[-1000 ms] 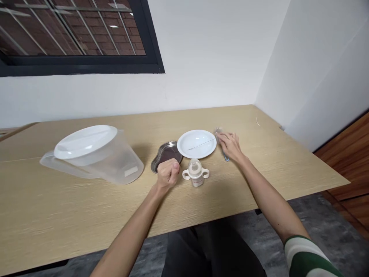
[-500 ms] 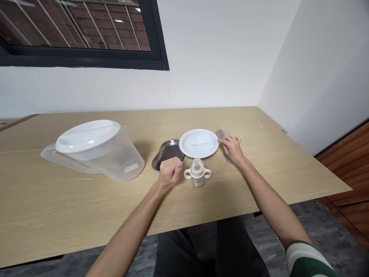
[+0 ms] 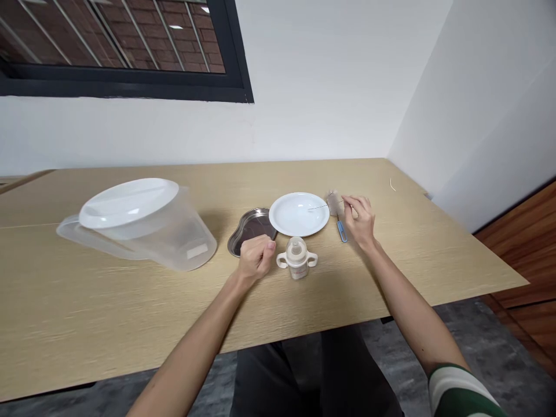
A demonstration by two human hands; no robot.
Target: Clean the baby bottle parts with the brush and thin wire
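Nearest on the wooden table (image 3: 130,324), the left hand (image 3: 256,259) is curled into a fist, just left of an upright two-handled baby bottle (image 3: 297,262); whether anything is inside the fist cannot be told. Behind that fist lies a metal kidney dish (image 3: 248,233), its near right edge partly hidden, and farther left stands a lidded plastic pitcher (image 3: 158,231). The right hand (image 3: 359,219) pinches one end of a thin rod (image 3: 319,207) between thumb and fingertips, and is clearly the nearer hand to it. From those fingertips the rod runs leftward and slightly toward the body, its long axis nearly sideways, crossing the right rim of a white oval plate (image 3: 299,230) so that its free tip is over the plate; contact there is too fine to judge. A bottle brush (image 3: 333,210) with a blue handle (image 3: 342,231) lies between plate and right hand, its axis running roughly across the rod's. Farthest right is a small white strip (image 3: 392,185).
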